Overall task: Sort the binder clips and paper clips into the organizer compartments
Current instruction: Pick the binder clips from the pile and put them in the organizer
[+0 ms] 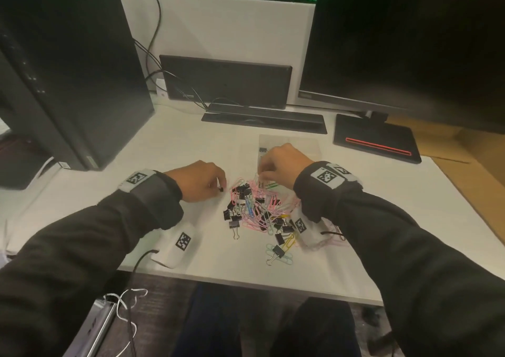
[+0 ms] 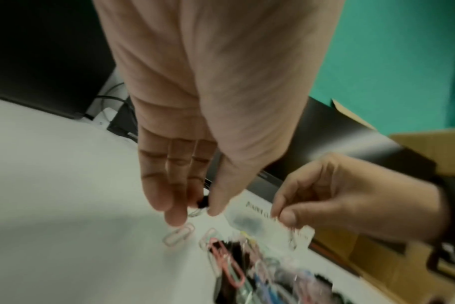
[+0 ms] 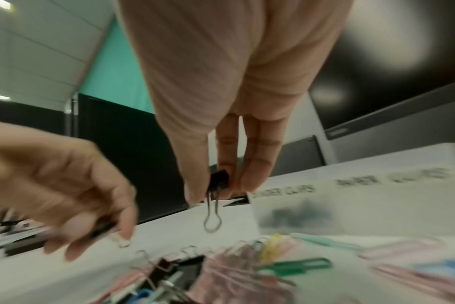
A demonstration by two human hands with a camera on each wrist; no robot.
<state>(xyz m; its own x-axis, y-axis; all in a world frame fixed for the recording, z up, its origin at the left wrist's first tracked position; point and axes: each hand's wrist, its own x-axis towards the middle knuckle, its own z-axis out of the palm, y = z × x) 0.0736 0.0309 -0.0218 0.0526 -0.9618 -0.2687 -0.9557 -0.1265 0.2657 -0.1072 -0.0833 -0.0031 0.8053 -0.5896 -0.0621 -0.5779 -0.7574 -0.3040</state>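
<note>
- The right hand [image 3: 216, 185] pinches a black binder clip [image 3: 219, 182] above the pile of clips [image 1: 259, 209].
- The left hand [image 1: 196, 180] pinches another small black clip [image 1: 221, 189].
- The pile lies on the white worktop [image 1: 191, 143], beside the clear organizer [image 1: 289, 145].

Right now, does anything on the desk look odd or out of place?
Nothing damaged. The clips lie in one mixed heap, binder and paper together, unsorted. Each hand, left and right, pinches a black binder clip. The organizer behind the heap looks nearly bare.
</note>
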